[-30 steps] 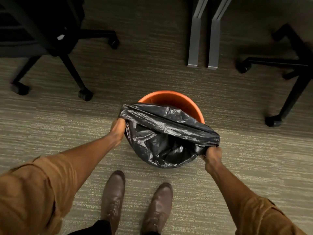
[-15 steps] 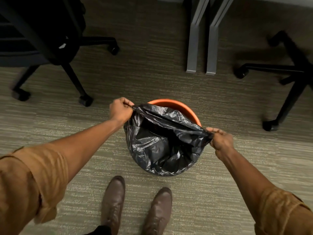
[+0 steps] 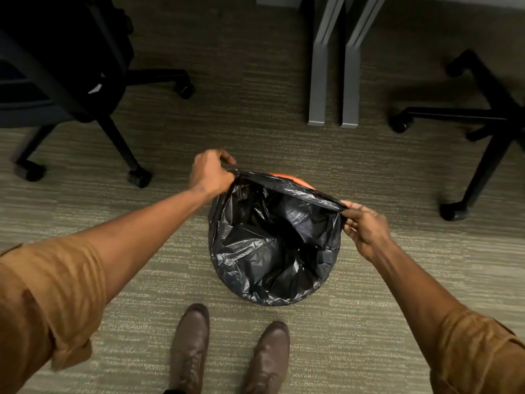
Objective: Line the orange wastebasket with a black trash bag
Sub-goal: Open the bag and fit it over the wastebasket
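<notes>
The orange wastebasket point(image 3: 295, 179) stands on the carpeted floor point(image 3: 255, 143), just ahead of a pair of brown shoes point(image 3: 190, 354). It is almost wholly hidden by the black trash bag point(image 3: 272, 243); only a thin orange crescent of the far rim is seen above the plastic.

The bag's mouth is held open. The left hand point(image 3: 211, 173) is closed on the edge at the far left of the rim, plastic pinched between thumb and fingers. The right hand point(image 3: 366, 226) is closed on the edge at the right side, the same pinch. Between the two hands the far hem is drawn taut in a straight band across the opening.

Step in hand, as judged: stretching the far hem over the last uncovered part of the rim. The near side seems to be draped down the outside already, though this cannot be confirmed in the dark folds.

Next move, as judged: the taut band is to be carried past the orange crescent and pulled down outside it, both hands together, without the near side being dragged off. The slack inside would then need pressing toward the bottom.

Office chairs point(image 3: 65, 89) and grey desk legs point(image 3: 318, 81) stand well apart, beyond the basket.
</notes>
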